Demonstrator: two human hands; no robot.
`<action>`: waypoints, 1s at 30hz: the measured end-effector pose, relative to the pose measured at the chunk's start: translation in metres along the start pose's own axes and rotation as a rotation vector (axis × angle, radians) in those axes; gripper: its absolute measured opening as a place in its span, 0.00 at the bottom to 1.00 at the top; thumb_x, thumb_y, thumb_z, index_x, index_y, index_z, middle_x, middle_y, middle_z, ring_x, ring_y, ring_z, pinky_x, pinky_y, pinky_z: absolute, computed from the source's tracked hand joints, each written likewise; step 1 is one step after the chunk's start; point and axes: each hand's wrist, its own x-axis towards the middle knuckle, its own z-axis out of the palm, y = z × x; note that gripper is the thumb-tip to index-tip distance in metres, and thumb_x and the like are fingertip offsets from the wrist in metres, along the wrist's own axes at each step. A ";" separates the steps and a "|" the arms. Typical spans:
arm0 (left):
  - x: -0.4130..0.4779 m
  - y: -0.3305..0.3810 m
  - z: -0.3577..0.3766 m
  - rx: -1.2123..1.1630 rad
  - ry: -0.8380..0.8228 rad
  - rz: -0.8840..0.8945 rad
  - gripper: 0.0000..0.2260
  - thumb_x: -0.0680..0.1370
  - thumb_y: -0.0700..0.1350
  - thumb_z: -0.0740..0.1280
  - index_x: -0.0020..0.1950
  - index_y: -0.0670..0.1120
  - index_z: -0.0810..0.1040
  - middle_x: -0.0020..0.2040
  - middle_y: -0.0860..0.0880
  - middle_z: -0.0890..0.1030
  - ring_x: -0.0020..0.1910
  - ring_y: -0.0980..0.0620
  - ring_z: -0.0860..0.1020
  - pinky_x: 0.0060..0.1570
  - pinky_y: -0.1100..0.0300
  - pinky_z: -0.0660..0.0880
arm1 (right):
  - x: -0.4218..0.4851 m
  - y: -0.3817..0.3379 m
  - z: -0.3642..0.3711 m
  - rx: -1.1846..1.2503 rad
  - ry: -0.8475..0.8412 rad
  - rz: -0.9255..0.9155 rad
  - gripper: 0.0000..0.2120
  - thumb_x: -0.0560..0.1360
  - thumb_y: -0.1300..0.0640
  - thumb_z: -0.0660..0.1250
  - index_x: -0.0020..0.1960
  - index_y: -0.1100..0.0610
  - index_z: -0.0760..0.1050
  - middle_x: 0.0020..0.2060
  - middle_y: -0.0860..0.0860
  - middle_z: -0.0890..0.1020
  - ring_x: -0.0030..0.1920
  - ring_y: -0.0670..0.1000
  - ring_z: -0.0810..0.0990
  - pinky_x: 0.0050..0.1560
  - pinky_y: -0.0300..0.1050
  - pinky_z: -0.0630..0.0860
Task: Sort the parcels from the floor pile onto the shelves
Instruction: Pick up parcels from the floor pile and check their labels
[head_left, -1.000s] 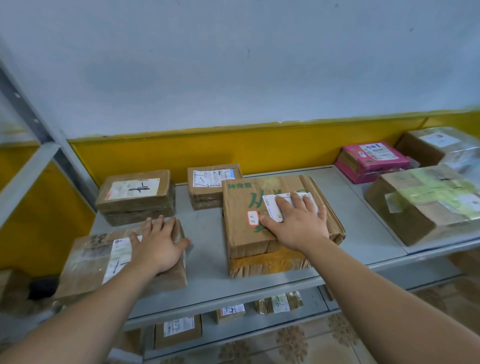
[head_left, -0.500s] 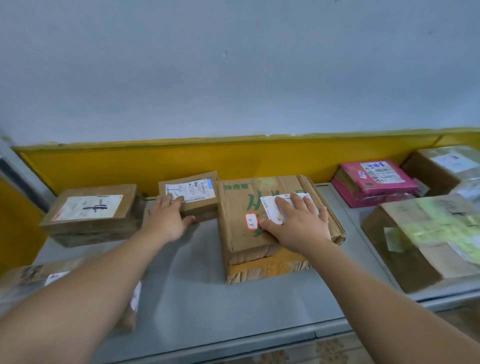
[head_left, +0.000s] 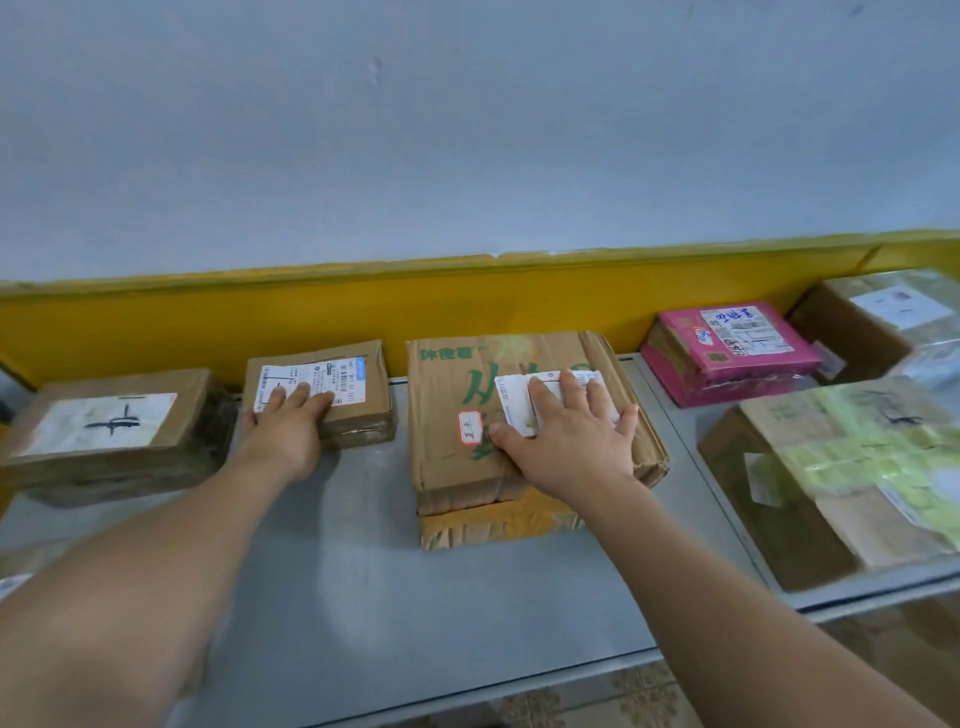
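A small cardboard parcel (head_left: 363, 410) is being touched by the left hand (head_left: 283, 439) at the back of the grey shelf (head_left: 363, 597), close to the yellow wall band (head_left: 311, 312). The left fingers (head_left: 306, 397) are being laid straight and released across the parcel's near left corner and over part of its white shipping label (head_left: 340, 382); nothing is being grasped. Whether the thumb is being pressed against the parcel's side cannot be told.

Just to the right, apart from the small parcel, a larger flat cardboard parcel with green print (head_left: 447, 395) is being pressed from above by the right hand (head_left: 569, 444). The right fingers (head_left: 571, 387) are being held spread and flat on its white label (head_left: 514, 402), beside a small red-bordered sticker (head_left: 470, 427). This parcel is being carried on top of a second box with orange tape (head_left: 493, 522), which is lying on the shelf.

At the left a brown parcel with a hand-marked label (head_left: 109, 431) is being kept near the small parcel. To the right a pink parcel (head_left: 727, 353), a brown box at the back (head_left: 872, 317) and a box wrapped in pale green tape (head_left: 841, 478) are being stored on the neighbouring shelf section.
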 end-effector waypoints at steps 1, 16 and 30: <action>-0.001 0.001 -0.001 -0.010 0.003 -0.004 0.30 0.79 0.37 0.58 0.79 0.55 0.54 0.80 0.49 0.49 0.79 0.44 0.46 0.75 0.40 0.46 | 0.000 -0.002 0.000 -0.006 0.001 -0.002 0.38 0.76 0.27 0.46 0.80 0.43 0.49 0.81 0.51 0.46 0.79 0.58 0.40 0.73 0.70 0.37; -0.001 0.000 -0.003 -0.006 -0.042 -0.013 0.30 0.79 0.35 0.56 0.78 0.56 0.55 0.80 0.50 0.49 0.79 0.43 0.46 0.75 0.39 0.46 | 0.074 0.037 -0.014 -0.038 0.078 -0.008 0.37 0.73 0.25 0.47 0.78 0.40 0.56 0.80 0.48 0.53 0.79 0.56 0.45 0.73 0.71 0.40; -0.006 0.018 -0.004 0.084 -0.181 -0.065 0.35 0.80 0.60 0.57 0.78 0.59 0.36 0.79 0.48 0.36 0.78 0.41 0.37 0.73 0.35 0.41 | 0.101 0.011 -0.015 -0.036 0.064 -0.035 0.38 0.74 0.25 0.45 0.79 0.43 0.54 0.81 0.53 0.50 0.79 0.61 0.43 0.71 0.73 0.38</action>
